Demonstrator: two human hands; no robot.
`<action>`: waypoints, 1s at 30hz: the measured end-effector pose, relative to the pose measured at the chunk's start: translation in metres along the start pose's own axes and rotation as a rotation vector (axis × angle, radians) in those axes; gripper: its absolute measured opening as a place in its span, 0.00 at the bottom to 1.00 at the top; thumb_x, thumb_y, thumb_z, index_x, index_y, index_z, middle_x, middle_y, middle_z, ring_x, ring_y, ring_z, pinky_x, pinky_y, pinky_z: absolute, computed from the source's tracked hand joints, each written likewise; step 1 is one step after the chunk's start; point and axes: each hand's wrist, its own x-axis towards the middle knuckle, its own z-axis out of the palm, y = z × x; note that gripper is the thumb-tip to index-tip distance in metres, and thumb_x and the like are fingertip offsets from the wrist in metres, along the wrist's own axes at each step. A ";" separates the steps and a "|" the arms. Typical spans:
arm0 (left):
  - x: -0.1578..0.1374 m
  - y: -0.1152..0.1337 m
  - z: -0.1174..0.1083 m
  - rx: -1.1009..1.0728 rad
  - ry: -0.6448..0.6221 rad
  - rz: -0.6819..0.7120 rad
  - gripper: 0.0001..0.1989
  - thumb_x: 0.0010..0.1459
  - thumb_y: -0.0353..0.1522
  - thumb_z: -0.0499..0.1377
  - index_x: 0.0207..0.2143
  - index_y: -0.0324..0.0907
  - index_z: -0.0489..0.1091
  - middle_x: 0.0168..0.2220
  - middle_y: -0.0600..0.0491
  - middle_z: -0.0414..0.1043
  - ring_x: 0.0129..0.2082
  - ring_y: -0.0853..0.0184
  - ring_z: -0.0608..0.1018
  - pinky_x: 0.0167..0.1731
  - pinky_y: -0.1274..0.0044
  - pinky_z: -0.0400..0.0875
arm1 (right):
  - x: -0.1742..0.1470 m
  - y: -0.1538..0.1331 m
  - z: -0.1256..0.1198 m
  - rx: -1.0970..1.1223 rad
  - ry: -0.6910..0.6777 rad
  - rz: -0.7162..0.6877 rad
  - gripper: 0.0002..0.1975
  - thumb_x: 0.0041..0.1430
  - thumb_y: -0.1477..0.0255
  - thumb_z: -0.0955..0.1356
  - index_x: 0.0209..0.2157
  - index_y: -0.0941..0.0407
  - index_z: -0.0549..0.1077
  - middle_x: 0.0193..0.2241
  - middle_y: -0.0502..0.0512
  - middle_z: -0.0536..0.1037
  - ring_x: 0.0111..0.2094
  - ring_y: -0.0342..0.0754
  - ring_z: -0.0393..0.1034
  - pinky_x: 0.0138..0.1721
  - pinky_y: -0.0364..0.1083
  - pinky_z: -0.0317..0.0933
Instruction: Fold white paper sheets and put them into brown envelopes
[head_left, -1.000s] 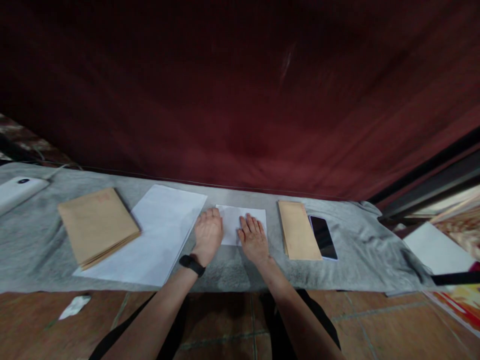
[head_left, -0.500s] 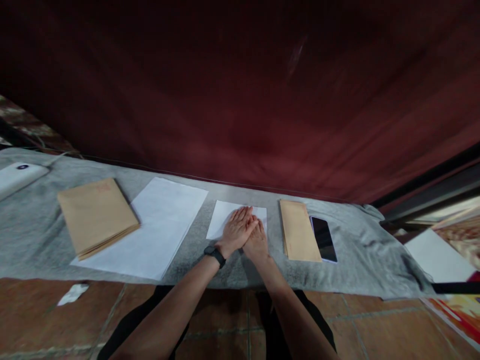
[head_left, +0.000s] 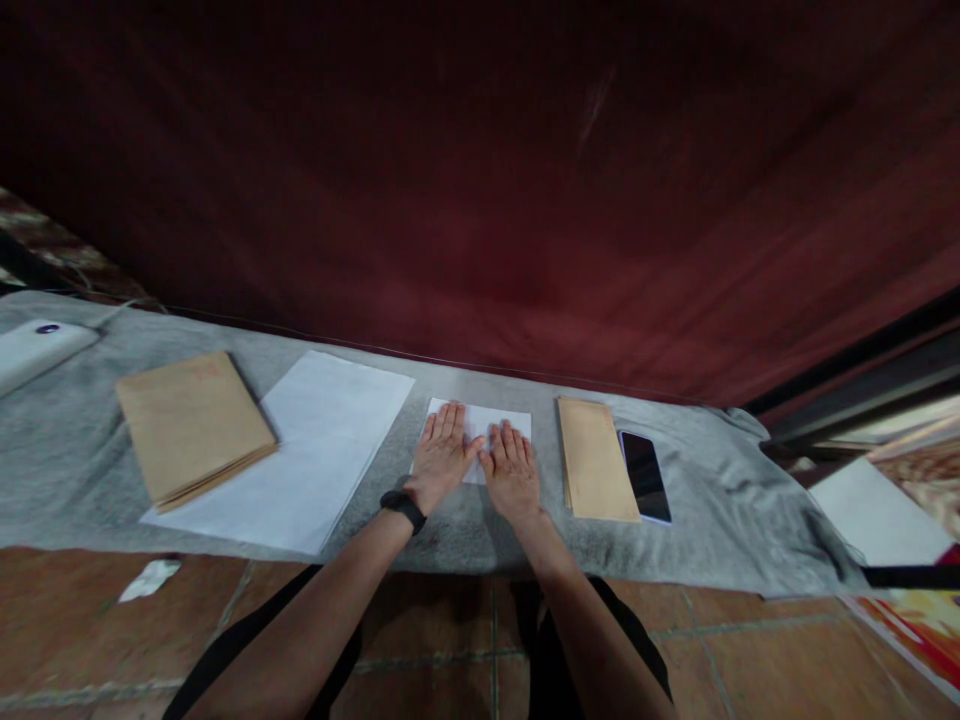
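Note:
A small white sheet of paper, possibly folded, lies in front of me on the grey cloth. My left hand, with a dark watch on the wrist, rests flat on its left part, fingers stretched out. On its right part my right hand also lies flat with the fingers extended. The two thumbs come close together near the middle. Much of the paper is hidden under both hands. Larger white sheets lie to the left, partly beneath a stack of brown envelopes.
Right of the hands, a narrow stack of brown envelopes overlaps a dark-screened phone. A white device sits at the far left. Grey cloth covers the long surface, and a dark red curtain hangs behind it.
Half a second ago my left hand overlapped the right one near the paper's middle. Since then it has moved left, and both hands now lie side by side on the paper.

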 end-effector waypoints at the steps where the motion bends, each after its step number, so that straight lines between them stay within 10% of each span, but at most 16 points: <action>1: -0.001 -0.003 0.000 0.014 0.002 -0.013 0.36 0.69 0.46 0.42 0.69 0.31 0.48 0.70 0.39 0.49 0.71 0.57 0.51 0.69 0.63 0.42 | 0.000 0.002 0.000 -0.002 0.005 0.016 0.27 0.72 0.64 0.58 0.67 0.61 0.58 0.67 0.66 0.59 0.67 0.57 0.54 0.65 0.59 0.49; 15: -0.013 -0.025 -0.007 0.064 -0.026 -0.110 0.34 0.69 0.42 0.41 0.69 0.27 0.48 0.71 0.37 0.47 0.71 0.55 0.50 0.68 0.64 0.43 | -0.007 0.027 -0.006 -0.026 0.097 0.186 0.28 0.73 0.67 0.55 0.66 0.71 0.57 0.65 0.76 0.59 0.68 0.62 0.52 0.64 0.62 0.52; 24: -0.013 -0.025 -0.008 0.086 -0.034 -0.101 0.32 0.68 0.39 0.42 0.69 0.29 0.48 0.71 0.39 0.48 0.71 0.56 0.50 0.68 0.63 0.44 | 0.010 -0.041 -0.008 0.307 -0.015 -0.089 0.29 0.74 0.65 0.51 0.69 0.64 0.50 0.70 0.62 0.53 0.71 0.50 0.43 0.68 0.54 0.50; 30: -0.013 -0.028 -0.006 0.102 -0.051 -0.095 0.32 0.68 0.38 0.41 0.69 0.27 0.48 0.71 0.38 0.46 0.71 0.55 0.49 0.69 0.64 0.43 | 0.009 -0.049 0.002 0.203 -0.068 -0.009 0.27 0.74 0.65 0.53 0.67 0.64 0.58 0.67 0.63 0.59 0.69 0.52 0.51 0.69 0.54 0.47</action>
